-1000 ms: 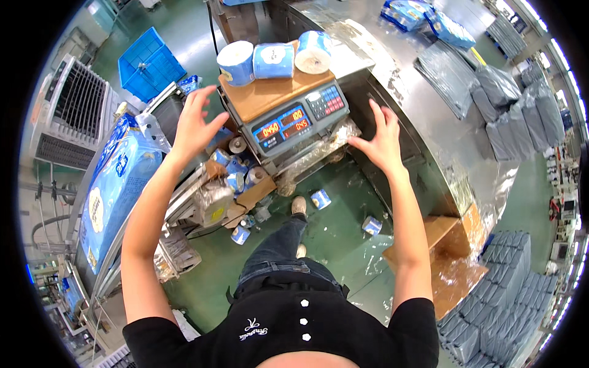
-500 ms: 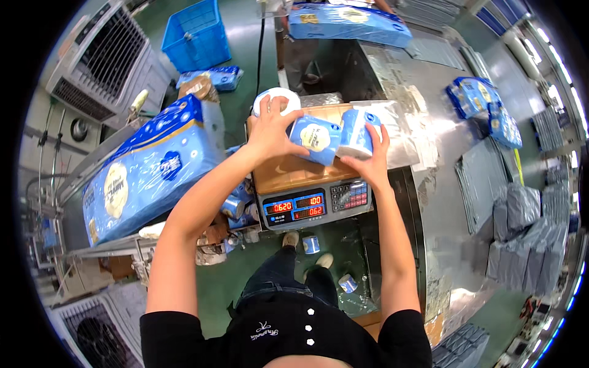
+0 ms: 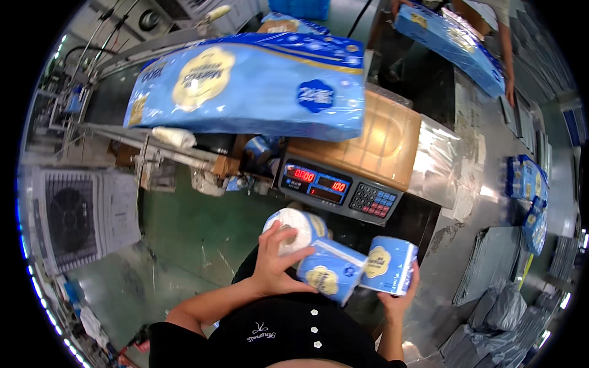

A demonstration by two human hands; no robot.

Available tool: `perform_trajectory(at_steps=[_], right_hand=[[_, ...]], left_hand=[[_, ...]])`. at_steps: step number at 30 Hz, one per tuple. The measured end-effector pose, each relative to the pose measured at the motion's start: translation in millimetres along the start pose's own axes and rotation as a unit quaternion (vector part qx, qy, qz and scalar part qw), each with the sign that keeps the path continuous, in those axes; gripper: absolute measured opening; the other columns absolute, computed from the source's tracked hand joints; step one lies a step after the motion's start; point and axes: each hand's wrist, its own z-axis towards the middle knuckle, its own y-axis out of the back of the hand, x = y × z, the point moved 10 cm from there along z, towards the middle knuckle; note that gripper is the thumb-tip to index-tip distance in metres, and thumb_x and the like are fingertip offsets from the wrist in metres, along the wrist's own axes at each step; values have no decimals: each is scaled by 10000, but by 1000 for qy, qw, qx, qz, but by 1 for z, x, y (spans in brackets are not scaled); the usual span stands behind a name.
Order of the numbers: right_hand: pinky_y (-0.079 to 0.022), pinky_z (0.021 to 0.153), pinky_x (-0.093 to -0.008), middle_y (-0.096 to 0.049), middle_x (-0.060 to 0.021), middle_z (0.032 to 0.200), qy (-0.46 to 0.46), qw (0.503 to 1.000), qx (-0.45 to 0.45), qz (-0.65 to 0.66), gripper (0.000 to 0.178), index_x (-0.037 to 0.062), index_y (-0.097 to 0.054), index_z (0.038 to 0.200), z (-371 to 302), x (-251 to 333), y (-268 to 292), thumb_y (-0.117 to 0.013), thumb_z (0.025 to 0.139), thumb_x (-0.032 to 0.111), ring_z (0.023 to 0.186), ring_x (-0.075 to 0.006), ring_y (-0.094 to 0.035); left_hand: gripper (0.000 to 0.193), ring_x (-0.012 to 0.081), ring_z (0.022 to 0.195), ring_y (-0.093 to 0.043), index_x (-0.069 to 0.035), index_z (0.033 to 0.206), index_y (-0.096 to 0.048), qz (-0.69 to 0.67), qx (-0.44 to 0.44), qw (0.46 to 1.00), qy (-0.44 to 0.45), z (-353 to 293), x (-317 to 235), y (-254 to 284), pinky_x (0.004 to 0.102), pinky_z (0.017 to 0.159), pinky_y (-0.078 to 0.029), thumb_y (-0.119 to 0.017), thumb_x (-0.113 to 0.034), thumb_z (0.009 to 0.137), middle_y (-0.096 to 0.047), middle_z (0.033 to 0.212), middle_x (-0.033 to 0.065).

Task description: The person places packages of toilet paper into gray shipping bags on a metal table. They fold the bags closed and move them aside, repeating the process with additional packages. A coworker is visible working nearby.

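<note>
In front of my belly I hold three toilet rolls in blue wrapping, side by side in the air. The first roll (image 3: 296,218) turns its white end up, with its core partly covered by my fingers. My left hand (image 3: 271,262) is closed across it and presses its thumb side to the middle roll (image 3: 334,267). My right hand (image 3: 403,295) grips the right-hand roll (image 3: 388,264) from its right and lower side. Just ahead stands a digital scale (image 3: 362,208) with a bare tan platform (image 3: 380,144) and a lit red display.
A long blue package of rolls (image 3: 257,80) lies left of the scale, overlapping its platform in view. At the far right a co-worker's arm (image 3: 506,55) reaches along another long package (image 3: 451,43). Blue packs (image 3: 526,184) and grey plastic bags (image 3: 497,313) lie at right; an air cooler (image 3: 80,214) stands left.
The three rolls have come off the scale and back toward my body, held in both hands. The scale's display has changed. My view has turned, so the long package appears nearer the middle.
</note>
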Motion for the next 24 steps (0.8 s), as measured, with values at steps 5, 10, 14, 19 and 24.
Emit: perform_trajectory(at_steps=[5, 10, 14, 19, 24], right_hand=[[-397, 1037, -385, -424, -156, 1396, -208, 965, 89, 130, 1083, 18, -326, 1429, -55, -79, -74, -889, 575, 376, 1259, -265, -458], [-352, 1081, -372, -402, -127, 1436, -335, 855, 168, 358, 841, 51, -248, 1478, -106, -160, -208, -726, 798, 183, 1307, -247, -419], [-339, 1083, -389, -393, -108, 1432, -309, 831, 210, 413, 850, 204, -125, 1534, -68, -216, -358, -660, 878, 132, 1282, -235, -427], [-445, 974, -411, -358, -137, 1431, -355, 884, 50, 300, 880, 83, -71, 1518, -21, -295, -442, -637, 913, 378, 1191, -315, -495], [-452, 916, -325, -618, -74, 1144, -440, 859, 40, 260, 392, 32, -553, 1259, -147, -347, -381, -530, 961, 286, 1004, -161, -592]], left_hand=[[812, 390, 1245, -359, -198, 1169, -670, -83, 64, 992, 63, -90, 98, -9, 493, 1047, -312, -905, -487, 448, -445, 1296, 130], [857, 325, 1306, -360, -114, 1229, -623, -246, 113, 941, 204, -181, 218, -7, 448, 1094, -294, -911, -429, 486, -383, 1351, 140], [895, 279, 1306, -373, -131, 1272, -572, -299, 59, 914, 269, -241, 288, 15, 430, 1050, -369, -909, -432, 500, -380, 1359, 109], [829, 263, 1300, -389, -139, 1296, -541, -271, 71, 910, 307, -250, 334, 27, 413, 970, -443, -878, -383, 579, -403, 1357, 97], [754, 263, 1259, -446, -74, 1365, -437, -433, 88, 842, 310, -222, 376, -61, 382, 1043, -383, -737, -408, 759, -445, 1357, 104]])
